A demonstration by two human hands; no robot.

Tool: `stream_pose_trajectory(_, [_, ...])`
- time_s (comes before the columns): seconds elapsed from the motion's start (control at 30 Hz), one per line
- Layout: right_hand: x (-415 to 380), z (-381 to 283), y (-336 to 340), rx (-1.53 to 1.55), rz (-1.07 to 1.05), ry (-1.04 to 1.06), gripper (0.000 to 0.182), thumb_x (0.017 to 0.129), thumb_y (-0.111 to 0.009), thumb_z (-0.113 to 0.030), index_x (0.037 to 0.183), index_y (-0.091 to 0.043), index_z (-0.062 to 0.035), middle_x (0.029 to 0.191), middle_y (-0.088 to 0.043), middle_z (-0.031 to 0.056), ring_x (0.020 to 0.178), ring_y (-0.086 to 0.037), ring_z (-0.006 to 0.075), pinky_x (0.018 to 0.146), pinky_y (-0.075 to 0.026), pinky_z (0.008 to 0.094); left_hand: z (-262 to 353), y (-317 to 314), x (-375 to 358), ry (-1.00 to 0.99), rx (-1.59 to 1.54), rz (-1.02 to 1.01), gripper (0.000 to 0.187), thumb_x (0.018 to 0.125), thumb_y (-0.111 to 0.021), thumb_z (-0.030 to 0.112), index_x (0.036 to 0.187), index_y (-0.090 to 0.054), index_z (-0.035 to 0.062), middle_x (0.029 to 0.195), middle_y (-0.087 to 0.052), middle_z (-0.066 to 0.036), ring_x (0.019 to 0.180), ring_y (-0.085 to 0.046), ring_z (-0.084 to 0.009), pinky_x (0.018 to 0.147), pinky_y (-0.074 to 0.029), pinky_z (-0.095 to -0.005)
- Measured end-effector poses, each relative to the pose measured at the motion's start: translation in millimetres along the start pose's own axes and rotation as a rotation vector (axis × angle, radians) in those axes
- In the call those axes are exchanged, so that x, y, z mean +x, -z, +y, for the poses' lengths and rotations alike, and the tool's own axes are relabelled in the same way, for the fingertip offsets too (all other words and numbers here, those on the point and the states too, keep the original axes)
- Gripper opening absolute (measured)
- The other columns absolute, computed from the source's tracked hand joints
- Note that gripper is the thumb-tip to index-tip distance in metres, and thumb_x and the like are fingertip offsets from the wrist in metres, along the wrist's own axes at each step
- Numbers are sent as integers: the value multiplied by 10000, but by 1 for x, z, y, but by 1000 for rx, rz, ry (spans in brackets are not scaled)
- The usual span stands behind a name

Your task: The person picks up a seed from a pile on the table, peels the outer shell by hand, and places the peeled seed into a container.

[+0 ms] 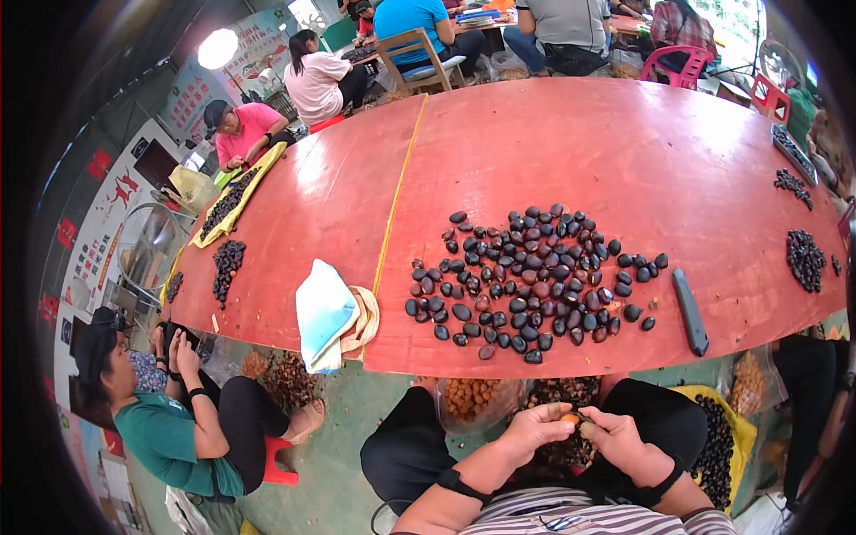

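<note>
Over my lap, my left hand (538, 431) pinches a partly peeled nut (570, 418) whose orange kernel shows between thumb and finger. Right beside it, my right hand (624, 439) is closed, its fingertips pressed together at the nut's dark shell side. Below the hands lies a heap of broken brown shells (563, 392). A clear bag of peeled orange kernels (470, 399) stands left of the shells, between my knees. On the red table (446, 357) ahead spreads a pile of glossy dark nuts (535, 276).
A dark grey bar-shaped tool (690, 312) lies right of the pile; a folded blue-and-white cloth (326, 312) lies left. A yellow sack with dark nuts (742, 437) is by my right leg. Other people sit around, one in green (174, 432) at left.
</note>
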State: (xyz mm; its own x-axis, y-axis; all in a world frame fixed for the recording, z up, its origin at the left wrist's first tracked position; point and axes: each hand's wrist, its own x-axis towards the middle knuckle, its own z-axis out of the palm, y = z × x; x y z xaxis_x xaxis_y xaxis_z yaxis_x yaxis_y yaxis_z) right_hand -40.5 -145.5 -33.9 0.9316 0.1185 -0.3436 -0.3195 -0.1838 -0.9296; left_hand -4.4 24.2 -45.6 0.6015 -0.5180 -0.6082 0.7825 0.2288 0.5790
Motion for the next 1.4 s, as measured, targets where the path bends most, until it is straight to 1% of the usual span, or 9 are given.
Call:
stream_pose_trajectory(0.13, [-2,-4,-7,84,10,-51,273,758,-540,-58,1031,-527,-47,643,-531,-9,526,-430,19,476,-376,163,-4,6,2,31,-124,18,228,769,-548,87,989,-515,33,918,-557,-53,859,-541,-137,755,-446,-240])
stream_pose_trajectory(0.2, [-2,-13,-5,183,-18,-172,270,769,-528,-65,1038,-521,-48,653,-534,-2,516,-441,29,470,-378,163,-3,4,0,25,-123,22,225,789,-519,90,1004,-512,22,940,-556,-69,873,-538,-138,772,-444,-244])
stream_pose_trajectory(0.33, [2,-19,2,454,-127,-337,278,786,-505,-76,1063,-499,-44,690,-549,19,502,-458,51,452,-375,169,-2,7,-2,-13,-61,-24,250,782,-529,83,1022,-510,14,959,-555,-80,875,-538,-136,779,-442,-244])
stream_pose_trajectory(0.53, [5,-20,2,544,-212,-458,303,788,-508,-81,1089,-481,-51,709,-557,32,498,-459,55,445,-370,170,1,9,-8,-3,-73,-47,269,761,-549,56,1024,-507,19,946,-559,-73,869,-540,-139,790,-437,-248])
stream_pose_trajectory(0.77, [6,-14,-18,255,-74,-237,310,784,-517,-82,1093,-490,-67,684,-542,13,492,-448,46,425,-366,169,-3,15,-8,21,-252,-94,243,749,-575,89,985,-524,57,894,-568,-45,822,-553,-146,797,-428,-249])
stream_pose_trajectory(0.97, [10,-21,-14,335,-202,-394,260,778,-525,-76,1038,-528,-69,661,-531,-5,477,-442,42,422,-365,164,1,22,-18,105,-90,-128,219,742,-591,119,948,-549,59,877,-571,-33,798,-554,-127,765,-434,-244])
stream_pose_trajectory(1.1, [14,-30,-18,329,-186,-372,242,775,-526,-69,1017,-539,-65,650,-531,5,472,-445,45,416,-363,162,-7,33,-18,16,94,-195,300,703,-610,59,995,-538,51,887,-563,-14,768,-531,-90,677,-429,-204])
stream_pose_trajectory(1.23, [27,-11,-13,171,-102,-236,327,795,-483,-91,1121,-470,-63,669,-540,19,472,-440,49,428,-379,173,-6,55,-21,-78,279,136,274,683,-617,52,946,-561,5,782,-578,-28,660,-530,-85,617,-431,-199])
stream_pose_trajectory(1.4, [32,3,-9,27,-56,-376,391,790,-478,-96,1171,-405,-45,674,-541,28,467,-441,60,432,-388,176,14,98,-22,-284,439,519,294,704,-602,100,968,-549,-19,781,-588,-59,666,-536,-95,612,-427,-208])
